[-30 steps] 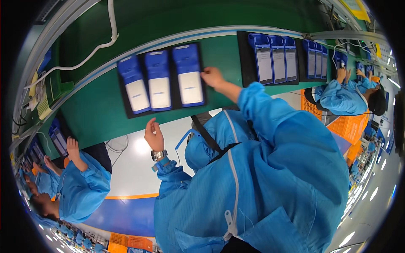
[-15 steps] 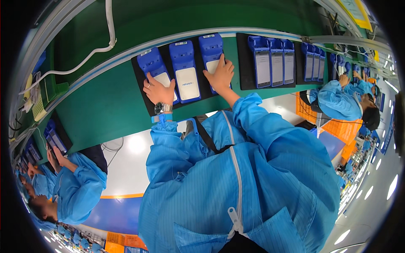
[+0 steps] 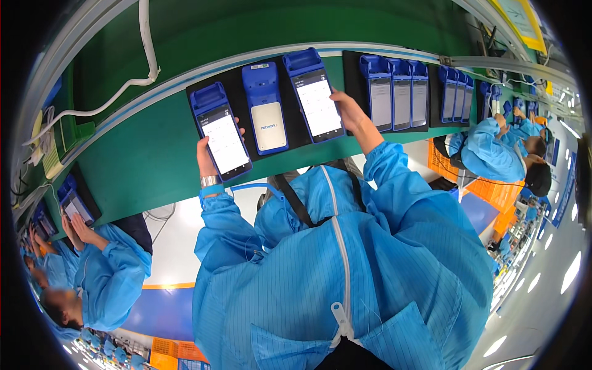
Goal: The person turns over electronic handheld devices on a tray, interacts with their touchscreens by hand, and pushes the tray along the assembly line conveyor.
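My left hand (image 3: 205, 159) grips the left payment terminal (image 3: 224, 145) by its lower sides, thumb on its left edge and fingertips at its right. This blue handheld is face up with a lit white screen. My right hand (image 3: 351, 113) is closed on a matching payment terminal (image 3: 317, 108), also face up and lit; its thumb is at the right edge and most of its fingers are hidden underneath. Between them a third terminal (image 3: 269, 126) lies face down on the black mat (image 3: 292, 120), its white back panel showing, touched by neither hand.
More terminals (image 3: 398, 102) lie face up on another black mat just to the right, with further ones beyond. The green bench (image 3: 135, 154) runs along a metal rail. Co-workers sit at the left (image 3: 114, 277) and right (image 3: 493, 151). A blue cord (image 3: 259, 185) trails from my left wrist.
Both outer terminals, face down under my hands before, are now turned face up with their screens lit. My hands have moved from their backs to gripping their sides. The middle terminal stays face down.
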`<state>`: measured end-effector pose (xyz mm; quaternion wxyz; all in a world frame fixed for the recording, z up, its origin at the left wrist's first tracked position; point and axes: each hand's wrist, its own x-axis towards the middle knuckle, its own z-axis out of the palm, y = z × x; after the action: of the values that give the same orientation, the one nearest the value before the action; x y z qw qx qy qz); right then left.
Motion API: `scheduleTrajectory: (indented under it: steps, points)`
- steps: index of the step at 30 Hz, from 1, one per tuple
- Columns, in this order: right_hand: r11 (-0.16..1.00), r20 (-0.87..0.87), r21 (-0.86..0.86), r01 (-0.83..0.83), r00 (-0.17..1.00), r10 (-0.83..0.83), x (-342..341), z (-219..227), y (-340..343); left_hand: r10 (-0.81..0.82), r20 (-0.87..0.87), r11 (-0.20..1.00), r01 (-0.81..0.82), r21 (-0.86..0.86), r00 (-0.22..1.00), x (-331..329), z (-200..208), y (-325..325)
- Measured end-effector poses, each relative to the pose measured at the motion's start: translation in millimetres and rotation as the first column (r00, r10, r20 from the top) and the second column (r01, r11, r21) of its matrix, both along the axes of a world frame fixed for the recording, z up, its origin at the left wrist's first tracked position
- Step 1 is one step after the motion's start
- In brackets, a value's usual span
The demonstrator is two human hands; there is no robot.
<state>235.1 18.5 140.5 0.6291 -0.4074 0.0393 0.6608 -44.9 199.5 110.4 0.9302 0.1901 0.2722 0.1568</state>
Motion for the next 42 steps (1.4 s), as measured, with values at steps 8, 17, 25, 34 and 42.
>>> scheduleTrajectory:
  steps: [8,17,25,34,42]
  points:
    - [0.969,0.375,-0.244,-0.034,0.918,0.127,-0.6,-31.7,18.7,-0.076,-0.219,0.979,0.114,0.168,0.973,2.4,-20.3,21.1]
    - [0.976,0.442,-0.196,0.096,0.897,0.001,6.8,-31.9,5.3,-0.032,-0.105,0.999,0.032,-0.005,0.994,-1.8,-35.1,23.1]
    - [0.959,0.972,-0.211,0.188,-0.058,0.226,-95.1,-10.2,42.5,0.239,-0.398,0.966,-0.174,0.194,0.886,4.2,-54.8,16.7]
    - [0.676,0.760,-0.561,0.478,-0.025,0.649,-155.4,-34.0,103.7,0.368,-0.362,0.908,-0.248,0.337,0.856,7.0,-61.9,7.2]
    - [0.982,0.664,-0.148,-0.120,0.724,0.189,-106.0,-8.9,73.5,0.348,-0.335,0.919,-0.247,0.309,0.876,4.9,-56.4,5.9]
